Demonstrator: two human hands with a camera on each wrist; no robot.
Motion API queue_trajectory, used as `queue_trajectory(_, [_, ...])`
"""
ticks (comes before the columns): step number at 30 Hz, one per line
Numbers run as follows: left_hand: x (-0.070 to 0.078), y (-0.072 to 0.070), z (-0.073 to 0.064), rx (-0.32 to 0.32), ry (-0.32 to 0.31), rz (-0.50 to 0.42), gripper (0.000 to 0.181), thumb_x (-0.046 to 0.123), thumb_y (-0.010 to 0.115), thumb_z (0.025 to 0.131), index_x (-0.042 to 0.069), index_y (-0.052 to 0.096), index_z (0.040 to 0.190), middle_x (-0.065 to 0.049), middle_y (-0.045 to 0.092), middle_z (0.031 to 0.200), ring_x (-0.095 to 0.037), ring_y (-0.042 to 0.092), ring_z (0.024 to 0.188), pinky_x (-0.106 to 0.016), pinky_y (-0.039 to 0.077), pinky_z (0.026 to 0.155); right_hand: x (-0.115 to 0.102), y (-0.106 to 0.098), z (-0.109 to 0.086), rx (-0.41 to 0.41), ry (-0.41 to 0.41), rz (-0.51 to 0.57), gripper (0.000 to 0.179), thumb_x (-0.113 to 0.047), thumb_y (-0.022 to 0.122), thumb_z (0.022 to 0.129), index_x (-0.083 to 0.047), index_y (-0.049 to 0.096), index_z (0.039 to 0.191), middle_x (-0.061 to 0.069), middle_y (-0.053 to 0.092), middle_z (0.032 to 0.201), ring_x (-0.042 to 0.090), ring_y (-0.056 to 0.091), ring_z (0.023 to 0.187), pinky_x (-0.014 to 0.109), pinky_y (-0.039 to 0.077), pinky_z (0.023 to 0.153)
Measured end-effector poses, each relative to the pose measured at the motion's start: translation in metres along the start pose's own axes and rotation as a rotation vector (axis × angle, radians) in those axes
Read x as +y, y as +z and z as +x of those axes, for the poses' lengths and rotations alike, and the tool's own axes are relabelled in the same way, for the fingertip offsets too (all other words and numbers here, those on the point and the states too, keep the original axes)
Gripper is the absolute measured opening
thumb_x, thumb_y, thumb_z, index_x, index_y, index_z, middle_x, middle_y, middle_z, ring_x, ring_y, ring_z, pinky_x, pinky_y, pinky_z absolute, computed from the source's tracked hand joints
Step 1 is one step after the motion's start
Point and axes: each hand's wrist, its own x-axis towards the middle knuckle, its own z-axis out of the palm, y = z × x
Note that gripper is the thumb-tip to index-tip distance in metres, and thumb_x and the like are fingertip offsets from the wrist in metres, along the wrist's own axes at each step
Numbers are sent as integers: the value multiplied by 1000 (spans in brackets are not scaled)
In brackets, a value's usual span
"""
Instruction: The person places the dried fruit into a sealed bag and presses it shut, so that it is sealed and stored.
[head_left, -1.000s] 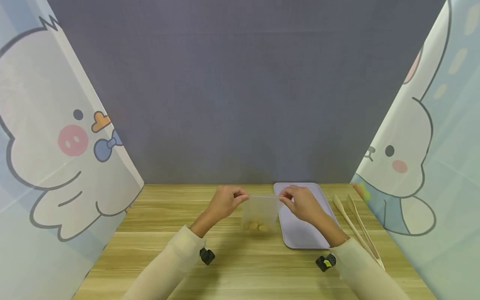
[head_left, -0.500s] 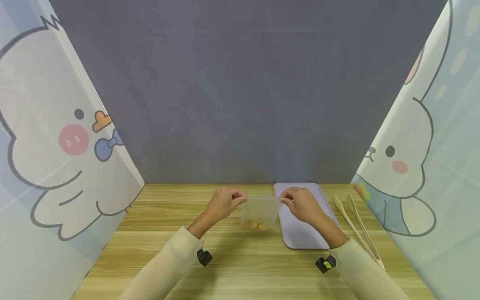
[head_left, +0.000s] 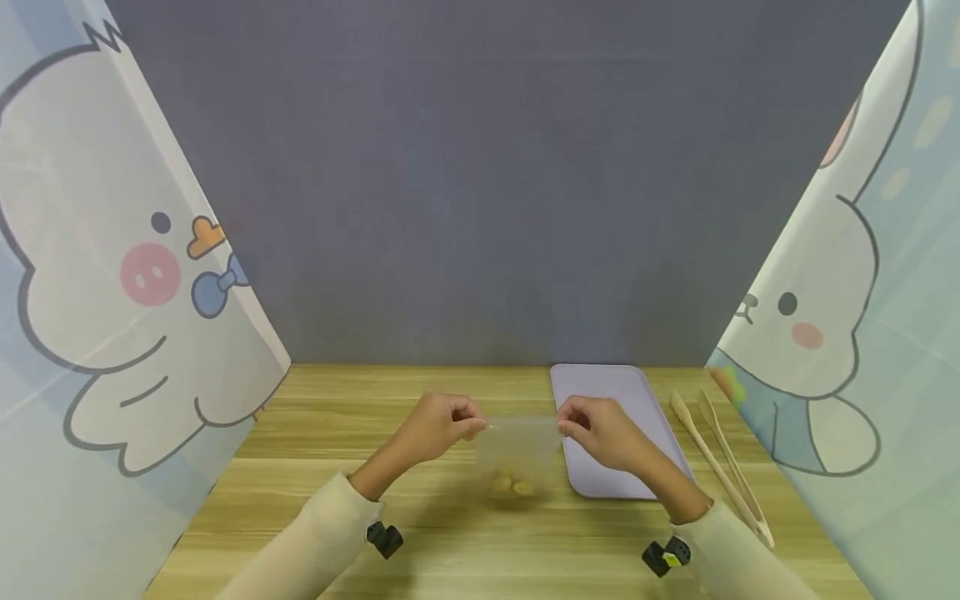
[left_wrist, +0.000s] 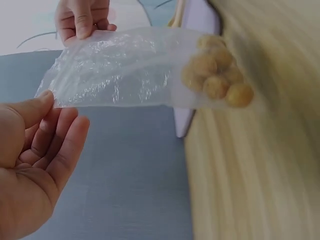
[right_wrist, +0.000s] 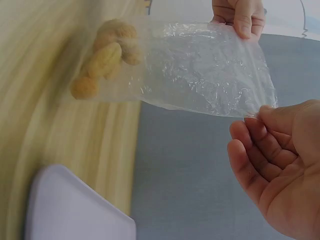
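A clear plastic zip bag (head_left: 519, 446) hangs upright between my two hands, its top edge stretched flat. Several walnuts (left_wrist: 215, 70), yellow-brown and roundish, lie in its bottom; in the right wrist view one nut (right_wrist: 105, 59) looks longer and paler. My left hand (head_left: 442, 429) pinches the left top corner between thumb and index finger. At the opposite top corner, my right hand (head_left: 600, 429) pinches the bag the same way. Both wrist views show the other fingers loosely curled beneath. Whether the bag's bottom touches the table cannot be told.
A pale lilac tray (head_left: 622, 483) lies on the wooden table (head_left: 315, 467) behind and beside my right hand. Wooden tongs (head_left: 723, 467) lie to the right of the tray. A grey backdrop (head_left: 480, 183) and cartoon-printed side panels (head_left: 97, 275) enclose the table.
Both hands have come down and nearer with the bag, its top edge still held at both corners. The walnuts have moved down with it. The view has tilted slightly.
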Motion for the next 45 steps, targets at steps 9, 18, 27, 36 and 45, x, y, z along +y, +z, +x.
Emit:
queue_trajectory(9, [-32,14,3,52,-46,41,5,24,71,96,21,75,98,10,72,84,-3,64,71,-24,54,63,14,21,11,24,19,0,5,-7,69,95,-10,68,91,-5,66,74,-2,51,64,22,46,60])
queue_trajectory(18, [-57,37,20,124,-36,99,41,12,76,92,2,63,129,-5,70,100,-18,71,89,-25,58,76,39,52,22,244,151,40,18,-2,74,88,-12,59,88,-4,68,76,3,61,69,21,50,61])
queue_trajectory(27, [-73,52,22,106,-101,56,68,12,79,89,5,44,147,-18,60,126,-32,65,108,-44,57,88,53,71,31,206,161,2,12,-1,74,86,-10,67,90,2,72,85,13,67,75,24,53,68])
queue_trajectory(36, [-81,60,25,-63,-198,169,59,28,73,95,5,50,144,-18,51,135,-19,60,96,-37,55,80,69,89,39,6,255,-58,41,-12,78,86,2,68,123,11,71,101,19,67,87,39,57,79])
queue_trajectory(45, [-90,67,29,-157,-231,276,56,29,71,96,0,55,141,-22,50,144,-30,59,115,-45,53,95,78,104,46,-176,261,-263,47,-22,78,88,7,67,123,15,71,96,30,67,91,48,55,83])
